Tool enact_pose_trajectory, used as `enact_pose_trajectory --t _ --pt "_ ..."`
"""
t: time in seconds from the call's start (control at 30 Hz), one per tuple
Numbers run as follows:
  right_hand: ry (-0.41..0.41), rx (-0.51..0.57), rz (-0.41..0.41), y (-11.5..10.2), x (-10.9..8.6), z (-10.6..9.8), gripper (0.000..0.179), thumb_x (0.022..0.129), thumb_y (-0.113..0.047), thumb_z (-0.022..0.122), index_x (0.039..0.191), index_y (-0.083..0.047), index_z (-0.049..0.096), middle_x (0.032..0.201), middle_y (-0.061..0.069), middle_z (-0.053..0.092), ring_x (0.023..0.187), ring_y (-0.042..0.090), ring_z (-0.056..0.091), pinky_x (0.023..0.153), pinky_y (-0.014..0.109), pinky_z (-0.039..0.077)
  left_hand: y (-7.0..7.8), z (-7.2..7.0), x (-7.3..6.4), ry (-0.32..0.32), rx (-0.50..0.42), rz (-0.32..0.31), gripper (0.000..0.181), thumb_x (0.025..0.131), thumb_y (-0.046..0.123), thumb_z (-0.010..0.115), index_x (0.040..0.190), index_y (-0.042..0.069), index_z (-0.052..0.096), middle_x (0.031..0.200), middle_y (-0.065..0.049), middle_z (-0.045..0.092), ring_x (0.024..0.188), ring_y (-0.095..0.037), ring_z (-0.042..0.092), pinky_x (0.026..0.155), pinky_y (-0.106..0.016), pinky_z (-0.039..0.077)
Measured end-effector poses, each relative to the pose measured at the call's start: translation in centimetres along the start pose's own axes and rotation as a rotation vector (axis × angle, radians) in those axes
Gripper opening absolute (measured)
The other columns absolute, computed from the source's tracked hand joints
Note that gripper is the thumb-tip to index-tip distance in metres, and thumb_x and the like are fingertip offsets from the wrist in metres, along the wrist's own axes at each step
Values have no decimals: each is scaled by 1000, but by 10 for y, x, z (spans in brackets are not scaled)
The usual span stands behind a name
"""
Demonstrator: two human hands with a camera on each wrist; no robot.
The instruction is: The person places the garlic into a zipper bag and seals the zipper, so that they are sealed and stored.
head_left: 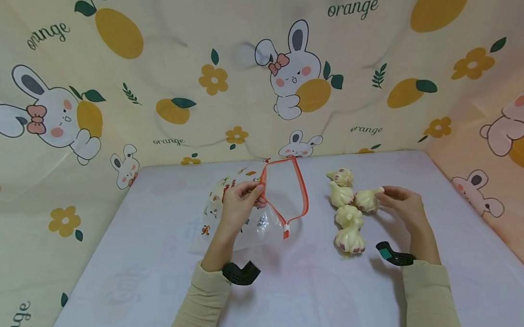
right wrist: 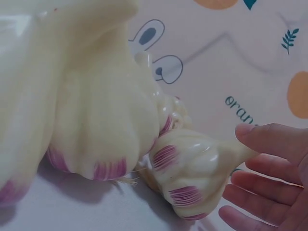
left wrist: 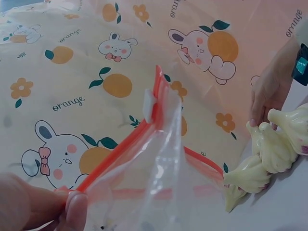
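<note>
My left hand [head_left: 239, 208] pinches the red rim of a clear zip bag [head_left: 259, 231] between thumb and fingers. The bag's mouth gapes toward the right, and a white slider [left wrist: 149, 106] sits at one corner of the red zipper [head_left: 303, 189]. Over on the right, my right hand [head_left: 401, 207] has thumb and forefinger on either side of the stem of a garlic bulb [right wrist: 192, 168], pinching it. That bulb lies beside several other garlic bulbs [head_left: 349, 239], cream with purple marks, in a rough column on the table.
A white-covered table [head_left: 154, 275] lies under everything. Behind and at both sides hangs a cream cloth [head_left: 232, 32] printed with rabbits and oranges. Black wrist bands [head_left: 241, 273] sit at both cuffs.
</note>
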State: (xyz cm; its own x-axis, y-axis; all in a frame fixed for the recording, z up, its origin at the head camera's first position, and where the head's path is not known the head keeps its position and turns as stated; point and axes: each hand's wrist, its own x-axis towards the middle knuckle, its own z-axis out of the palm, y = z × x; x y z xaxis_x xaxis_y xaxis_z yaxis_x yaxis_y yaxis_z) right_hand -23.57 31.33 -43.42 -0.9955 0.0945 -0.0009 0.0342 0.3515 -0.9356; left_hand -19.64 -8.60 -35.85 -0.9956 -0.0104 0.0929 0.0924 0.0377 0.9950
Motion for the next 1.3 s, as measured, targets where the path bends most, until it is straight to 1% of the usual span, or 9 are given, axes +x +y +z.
enact_pose_trajectory --t 0.13,0.3,0.37,0.47,0.6,0.67,0.87,1.07,1.3 --pt "-25 -8 14 1 2 3 61 91 -25 67 132 15 43 81 -37 57 77 -16 57 70 6 54 0 0 0 1 -5 -8 22 93 6 61 109 -7 66 76 -3 65 59 -3 63 61 -16 59" --pt "-44 -25 35 3 4 5 68 93 -25 65 138 17 36 81 -39 53 77 -18 55 71 5 53 1 0 0 1 -4 -16 22 93 6 61 110 -7 66 84 -21 66 59 -3 62 62 -16 59" --pt "-43 -34 35 3 5 5 68 93 -25 65 138 17 36 80 -39 52 77 -19 54 71 4 52 2 0 -1 0 -1 -15 22 93 6 61 110 -7 66 87 -25 66 59 -3 62 62 -16 59" --pt "-37 -41 31 3 4 6 68 92 -26 65 138 17 37 80 -40 52 77 -20 53 70 3 51 2 0 -1 1 1 -13 22 93 6 61 110 -7 66 83 -20 67 58 -3 63 62 -16 59" --pt "-34 -73 37 1 3 8 70 92 -31 66 138 15 39 79 -41 50 77 -21 51 69 0 47 2 0 -2 -2 -4 -12 22 93 6 61 110 -7 66 75 -3 65 58 -3 62 62 -16 59" --pt "-35 -90 49 0 3 8 71 91 -33 66 138 14 40 79 -40 49 78 -21 50 69 0 46 3 0 -2 -3 -6 -13 22 93 6 61 110 -7 66 74 1 64 58 -3 62 62 -16 59" --pt "-32 -160 87 0 3 8 72 91 -42 64 138 9 43 81 -41 46 82 -20 44 74 6 43 3 1 -2 -2 -8 -14 22 93 6 61 110 -7 66 76 -4 66 58 -3 62 62 -16 59" --pt "-22 -103 28 4 4 9 64 92 -32 65 134 12 47 79 -39 53 78 -19 51 70 6 51 1 1 -1 -6 -26 5 21 93 4 61 108 -10 65 71 4 63 58 -1 62 60 -15 59" --pt "-18 -109 25 5 4 8 63 91 -35 65 131 11 50 83 -33 59 79 -18 52 69 4 48 2 1 -1 -7 -20 -4 21 94 5 60 109 -9 65 72 4 63 59 -2 62 61 -16 59"
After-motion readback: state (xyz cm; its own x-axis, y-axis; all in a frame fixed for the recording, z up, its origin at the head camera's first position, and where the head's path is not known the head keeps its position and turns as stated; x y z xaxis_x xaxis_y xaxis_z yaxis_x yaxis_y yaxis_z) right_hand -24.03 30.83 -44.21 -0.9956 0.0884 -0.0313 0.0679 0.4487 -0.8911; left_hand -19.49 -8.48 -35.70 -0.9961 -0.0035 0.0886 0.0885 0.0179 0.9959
